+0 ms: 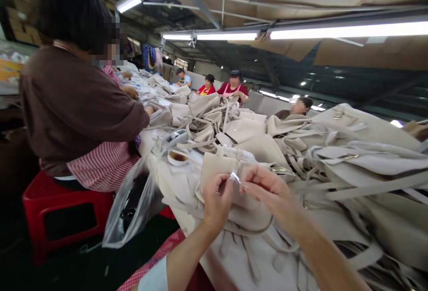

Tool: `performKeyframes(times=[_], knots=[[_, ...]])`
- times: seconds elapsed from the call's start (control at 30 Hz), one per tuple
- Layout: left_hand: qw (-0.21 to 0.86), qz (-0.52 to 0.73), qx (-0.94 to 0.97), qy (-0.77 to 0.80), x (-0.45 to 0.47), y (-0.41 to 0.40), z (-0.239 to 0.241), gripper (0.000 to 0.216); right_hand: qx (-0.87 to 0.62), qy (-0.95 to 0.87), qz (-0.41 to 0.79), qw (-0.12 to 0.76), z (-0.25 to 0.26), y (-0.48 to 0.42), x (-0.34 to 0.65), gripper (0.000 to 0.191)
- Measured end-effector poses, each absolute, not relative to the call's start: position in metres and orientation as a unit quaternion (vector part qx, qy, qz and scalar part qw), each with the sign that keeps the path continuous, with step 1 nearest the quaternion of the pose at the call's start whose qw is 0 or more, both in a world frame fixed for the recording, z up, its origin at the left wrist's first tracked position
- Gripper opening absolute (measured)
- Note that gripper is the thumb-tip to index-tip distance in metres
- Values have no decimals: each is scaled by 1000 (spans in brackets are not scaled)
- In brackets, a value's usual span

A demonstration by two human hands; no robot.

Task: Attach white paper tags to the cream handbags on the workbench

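My left hand (pixel 216 199) is closed in a pinch, with a small shiny strip (pixel 235 177) at the thumb and fingertip. Whether the strip is metal or clear plastic I cannot tell. Just right of it, my right hand (pixel 269 188) has thumb and fingers pressed together; anything between them is too small to make out. Both hands are above a beige bag (pixel 214 166), which lies on the table's near edge with its straps hanging toward me.
Beige bags and straps (pixel 245 129) are heaped along the table. A small dish of brown liquid (pixel 178 157) stands left of my hands. A clear plastic bag (pixel 133 211) hangs at the edge. A co-worker (pixel 80 90) sits left on a red stool (pixel 67 193); several people sit farther back.
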State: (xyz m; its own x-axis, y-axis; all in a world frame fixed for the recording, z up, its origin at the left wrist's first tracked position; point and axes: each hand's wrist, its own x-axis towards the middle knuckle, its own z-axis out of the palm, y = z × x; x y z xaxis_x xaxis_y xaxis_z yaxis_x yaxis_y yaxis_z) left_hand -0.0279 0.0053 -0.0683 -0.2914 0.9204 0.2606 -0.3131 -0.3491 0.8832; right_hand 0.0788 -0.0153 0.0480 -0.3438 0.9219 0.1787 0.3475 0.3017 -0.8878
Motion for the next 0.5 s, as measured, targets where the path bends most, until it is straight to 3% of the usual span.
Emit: performKeyframes(times=[0.17,0.37,0.5], knots=[[390,747,399,360,-30,0,-70,13,-497,-746,308,318,26,21,81,18],[374,744,437,339,-37,-2,-77,41,-511,-754,275,308,15,28,84,18],[362,728,471,341,-48,-5,-68,21,-502,-748,302,311,14,26,86,16]])
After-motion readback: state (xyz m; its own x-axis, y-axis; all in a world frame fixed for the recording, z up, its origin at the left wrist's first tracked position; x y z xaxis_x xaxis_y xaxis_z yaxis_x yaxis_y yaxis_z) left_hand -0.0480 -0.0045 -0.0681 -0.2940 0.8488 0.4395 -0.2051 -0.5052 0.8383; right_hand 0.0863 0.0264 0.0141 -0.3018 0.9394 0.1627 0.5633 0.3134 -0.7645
